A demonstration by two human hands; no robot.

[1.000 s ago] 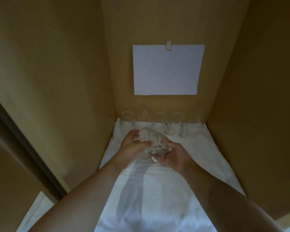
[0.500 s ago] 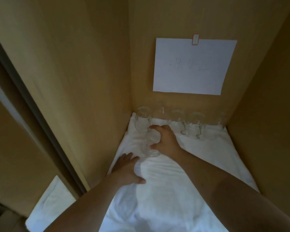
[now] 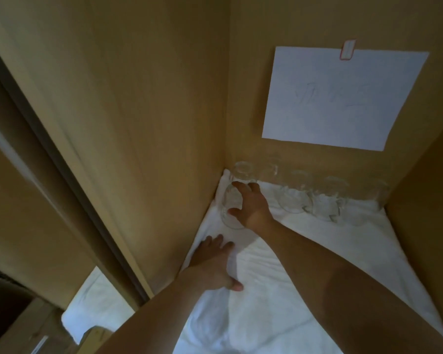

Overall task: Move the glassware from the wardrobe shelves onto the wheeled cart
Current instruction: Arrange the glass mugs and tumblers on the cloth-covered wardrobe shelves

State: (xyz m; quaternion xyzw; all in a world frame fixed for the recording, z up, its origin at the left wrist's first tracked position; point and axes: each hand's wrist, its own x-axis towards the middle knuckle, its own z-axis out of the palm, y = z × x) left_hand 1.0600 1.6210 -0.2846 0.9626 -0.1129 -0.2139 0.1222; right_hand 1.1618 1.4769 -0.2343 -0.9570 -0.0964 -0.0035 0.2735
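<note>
A clear drinking glass point(image 3: 229, 208) stands on the white cloth point(image 3: 304, 264) that covers the wardrobe shelf, close to the back left corner. My right hand point(image 3: 252, 208) grips it from the right, thumb in front and fingers over its far side. My left hand point(image 3: 214, 264) rests flat on the cloth nearer to me, by the left wall, fingers spread. Several more clear glasses point(image 3: 326, 200) stand in a row along the back wall, to the right of the held one. No cart is in view.
A white sheet of paper point(image 3: 343, 98) is taped to the back wall above the glasses. Wooden side walls point(image 3: 138, 123) close the shelf left and right. Below left lie another white cloth point(image 3: 97, 300) and a cardboard box point(image 3: 23, 328).
One second ago both hands held the glass at mid-shelf. My left hand let go and settled on the cloth. My right hand has carried the glass left, toward the back corner.
</note>
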